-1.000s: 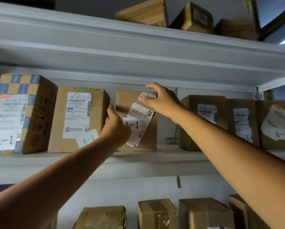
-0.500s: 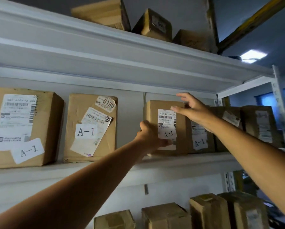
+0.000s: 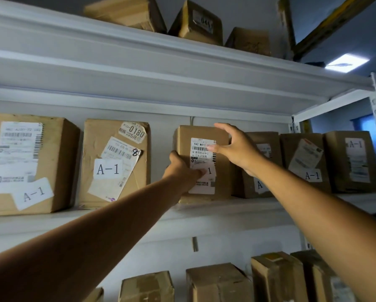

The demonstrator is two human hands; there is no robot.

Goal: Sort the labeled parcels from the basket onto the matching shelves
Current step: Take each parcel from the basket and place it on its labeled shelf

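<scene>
Middle shelf (image 3: 226,211), white, used as reference. A small brown parcel (image 3: 202,136) stands upright on the shelf, roughly at its centre, with a white shipping label (image 3: 201,149) on the front face and a gap on its left side. Left hand (image 3: 182,168) is on the parcel's lower left: thumb lies across the front over the lower label, the other fingers wrap around the left edge out of sight, so it grips the parcel. Right hand (image 3: 237,147) is at the parcel's upper right corner, fingers spread and fairly straight; the thumb tip touches the label, the upper fingers reach above the top edge, and whether they touch the box I cannot tell. Left of the parcel on the same shelf: a box with an A-1 sticker (image 3: 115,162), then a larger box (image 3: 28,164) also marked A-1. Right of it, just beside: three more A-1 boxes (image 3: 309,160) in a row. Above the shelf, an upper shelf (image 3: 139,68) carries several boxes; below it, more boxes (image 3: 217,282) stand in a row.
</scene>
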